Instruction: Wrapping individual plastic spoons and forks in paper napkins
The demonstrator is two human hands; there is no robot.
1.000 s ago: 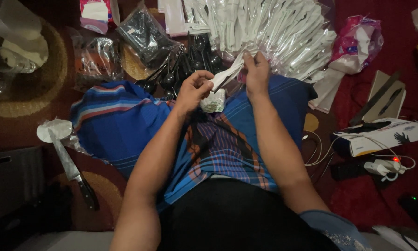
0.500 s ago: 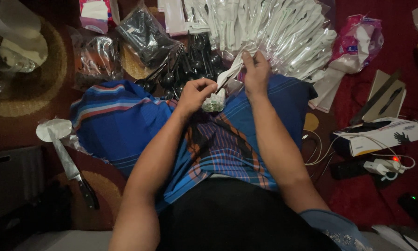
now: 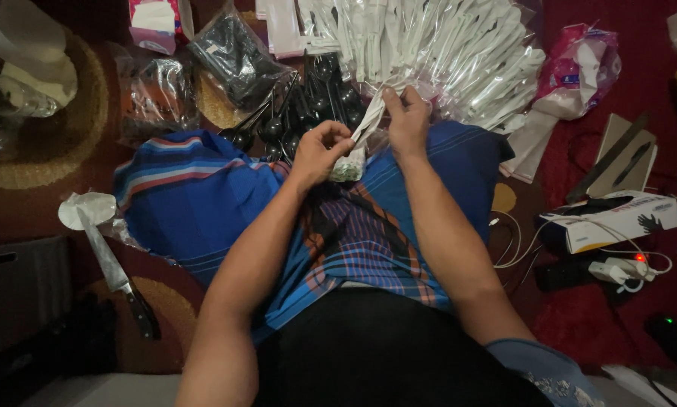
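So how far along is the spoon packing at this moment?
Done: a large fan of sealed white packets lies ahead. In hand: left hand and right hand hold one white sleeve between them. Left: a heap of loose black spoons is unpacked.

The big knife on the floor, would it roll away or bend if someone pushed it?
Probably neither. The knife lies flat on its broad blade, so it should slide rather than roll. The blade looks like metal, so likely stiff and heavy for its size. Its tip rests on crumpled white paper, which might drag along.
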